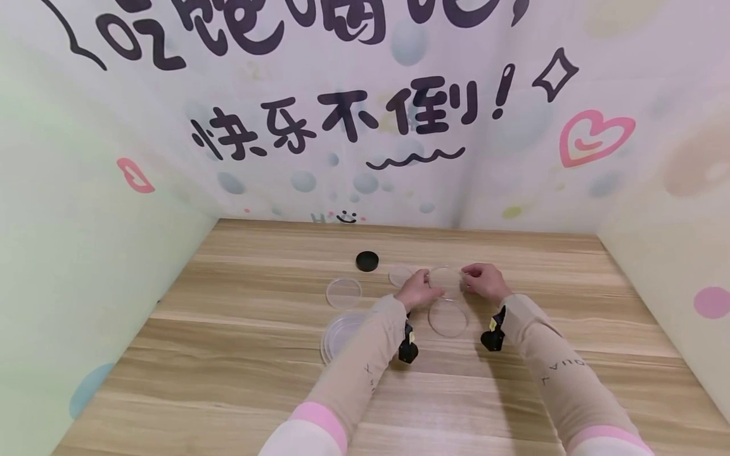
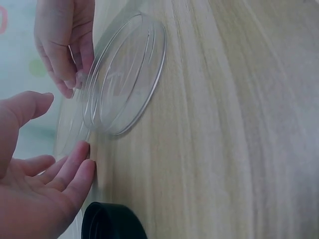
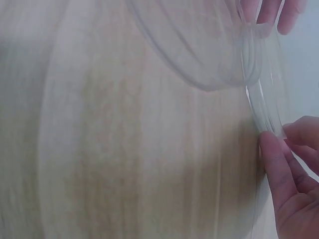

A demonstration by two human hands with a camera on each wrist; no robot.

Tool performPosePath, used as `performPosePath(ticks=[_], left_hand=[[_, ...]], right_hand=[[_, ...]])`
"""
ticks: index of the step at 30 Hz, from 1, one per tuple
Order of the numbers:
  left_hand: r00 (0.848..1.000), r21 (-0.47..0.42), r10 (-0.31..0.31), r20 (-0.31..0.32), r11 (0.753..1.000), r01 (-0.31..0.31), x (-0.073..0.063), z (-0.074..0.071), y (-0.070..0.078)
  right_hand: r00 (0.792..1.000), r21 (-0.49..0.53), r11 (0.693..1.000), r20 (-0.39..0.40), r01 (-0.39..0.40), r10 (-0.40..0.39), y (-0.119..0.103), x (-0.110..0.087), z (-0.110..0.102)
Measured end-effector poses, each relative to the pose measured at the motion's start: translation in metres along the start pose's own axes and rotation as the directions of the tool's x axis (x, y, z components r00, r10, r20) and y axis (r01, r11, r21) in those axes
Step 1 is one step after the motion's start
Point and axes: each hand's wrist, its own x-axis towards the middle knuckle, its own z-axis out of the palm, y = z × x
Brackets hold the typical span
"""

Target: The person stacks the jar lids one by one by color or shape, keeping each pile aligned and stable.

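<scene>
The round far dish (image 1: 447,283) lies crosswise between both hands at the desk (image 1: 228,380): the right hand's (image 1: 486,280) fingers pinch its right rim, the left hand's (image 1: 419,291) relaxed fingers meet the left edge (a near dish (image 1: 448,318) sits just this side).

Black lettering (image 1: 349,117) on the backdrop (image 1: 410,190) reads "快乐不倒!"

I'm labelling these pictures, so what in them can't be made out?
Head: overlapping clear dishes, partly hidden by the left sleeve.
Left wrist: black round object, cut off by the bottom edge.
Right wrist: left hand, mostly cut off by the top edge.
</scene>
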Motion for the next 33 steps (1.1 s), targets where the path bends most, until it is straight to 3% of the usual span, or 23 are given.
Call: performPosePath(ticks=[10, 16, 21, 28, 33], left_hand=[[0.992, 0.05, 0.081, -0.096, 0.996, -0.076, 0.006, -0.003, -0.001], [0.982, 0.045, 0.093, -0.166, 0.995, -0.086, 0.006, -0.009, 0.002], [0.966, 0.044, 0.125, -0.227, 0.992, -0.118, 0.006, -0.014, 0.002], [0.931, 0.058, 0.216, -0.296, 0.976, -0.208, 0.001, -0.027, 0.0], [0.91, 0.067, 0.23, -0.344, 0.973, -0.221, -0.003, -0.037, -0.001]], right_hand=[[1.0, 0.028, 0.999, -0.019, 0.023, -0.023, -0.011, -0.002, -0.002], [0.999, 0.038, 0.998, -0.005, 0.05, -0.05, -0.026, -0.007, -0.006], [0.997, 0.065, 0.995, 0.004, 0.078, -0.078, -0.034, -0.007, -0.009], [0.997, 0.098, 0.992, 0.011, 0.08, -0.081, -0.045, -0.008, -0.005], [0.995, 0.109, 0.989, -0.006, 0.097, -0.097, -0.053, -0.008, 0.002]])
